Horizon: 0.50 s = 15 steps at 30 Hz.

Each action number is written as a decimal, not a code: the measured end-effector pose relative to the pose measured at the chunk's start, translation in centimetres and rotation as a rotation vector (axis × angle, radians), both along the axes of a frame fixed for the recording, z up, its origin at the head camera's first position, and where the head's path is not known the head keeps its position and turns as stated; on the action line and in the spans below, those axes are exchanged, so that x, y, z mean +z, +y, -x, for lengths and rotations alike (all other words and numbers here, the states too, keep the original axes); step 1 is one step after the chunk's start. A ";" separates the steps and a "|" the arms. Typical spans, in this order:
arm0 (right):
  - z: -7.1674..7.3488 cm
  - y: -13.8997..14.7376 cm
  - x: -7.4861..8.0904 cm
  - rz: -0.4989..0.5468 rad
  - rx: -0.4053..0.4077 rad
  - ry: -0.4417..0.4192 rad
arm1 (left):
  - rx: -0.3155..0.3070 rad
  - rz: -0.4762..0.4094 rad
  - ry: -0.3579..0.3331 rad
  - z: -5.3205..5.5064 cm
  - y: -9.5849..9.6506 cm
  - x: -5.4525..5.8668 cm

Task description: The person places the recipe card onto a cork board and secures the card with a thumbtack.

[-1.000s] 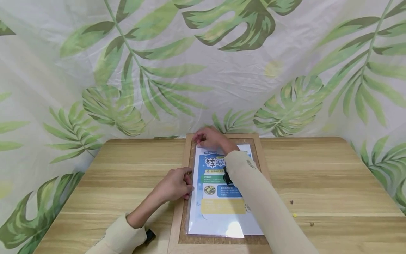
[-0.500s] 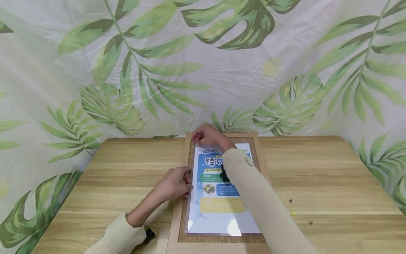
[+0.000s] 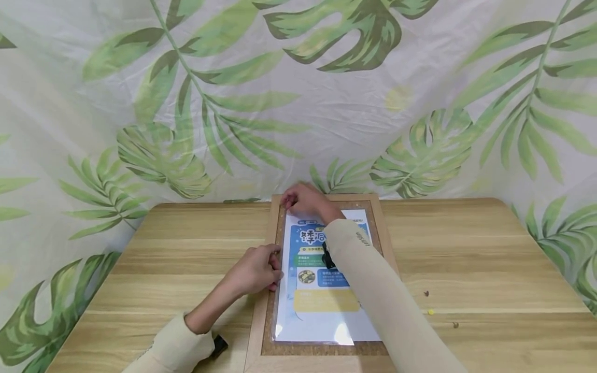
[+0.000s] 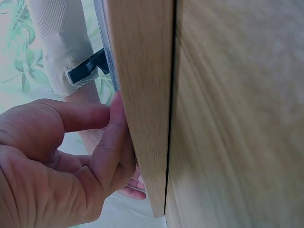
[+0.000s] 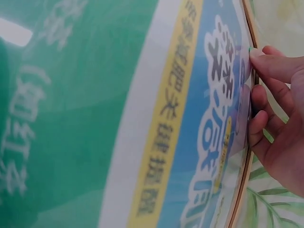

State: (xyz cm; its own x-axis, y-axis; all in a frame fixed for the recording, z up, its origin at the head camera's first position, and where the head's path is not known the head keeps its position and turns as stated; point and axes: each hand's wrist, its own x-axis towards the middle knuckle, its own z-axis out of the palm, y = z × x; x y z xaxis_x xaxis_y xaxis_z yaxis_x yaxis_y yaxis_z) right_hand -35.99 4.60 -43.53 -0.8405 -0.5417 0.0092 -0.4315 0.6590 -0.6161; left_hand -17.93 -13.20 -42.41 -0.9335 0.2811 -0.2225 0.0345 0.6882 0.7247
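A laminated poster [image 3: 308, 326] with blue, green and yellow panels lies on a cork board [image 3: 298, 348] in a wooden frame [image 3: 260, 311]. My right hand [image 3: 305, 199] is at its top left corner. There, in the right wrist view, my thumb presses on a small green thing like a thumbtack [image 5: 250, 49], most of it hidden under the thumb. My left hand [image 3: 254, 269] rests at the left side of the frame, fingers bent and fingertips at the poster's edge. The left wrist view shows thumb and index finger [image 4: 116, 111] meeting there; I cannot tell whether they pinch the poster.
On the wooden table [image 3: 466, 248], right of the board, lie a small yellow thing [image 3: 430, 312] and two small dark bits [image 3: 426, 293]. A leaf-patterned curtain [image 3: 326, 103] hangs right behind the table's back edge. My right forearm crosses over the poster.
Both hands keep their places on the board. The head view has shifted slightly, and my right forearm has moved a little to the left.
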 end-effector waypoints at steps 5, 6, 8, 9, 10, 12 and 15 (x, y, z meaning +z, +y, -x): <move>-0.2 -0.2 0.1 0.006 -0.018 0.003 | -0.001 -0.001 0.003 0.1 -0.1 0.0; -0.2 -0.2 0.1 0.005 -0.021 0.002 | -0.001 -0.002 0.002 0.1 -0.2 0.0; -0.4 -0.1 0.0 0.000 -0.026 0.006 | -0.002 -0.005 -0.002 0.1 -0.2 0.0; -0.4 -0.1 0.0 -0.003 -0.028 0.009 | -0.002 -0.008 -0.006 0.1 -0.2 -0.1; -0.5 -0.1 0.0 -0.005 -0.027 0.012 | 0.000 -0.010 -0.011 0.1 -0.1 -0.1; -0.7 0.0 0.1 -0.008 -0.024 0.018 | 0.000 -0.011 -0.017 0.1 -0.1 -0.1; -0.9 0.3 0.3 0.002 -0.013 0.018 | -0.001 -0.014 -0.019 0.1 -0.1 -0.1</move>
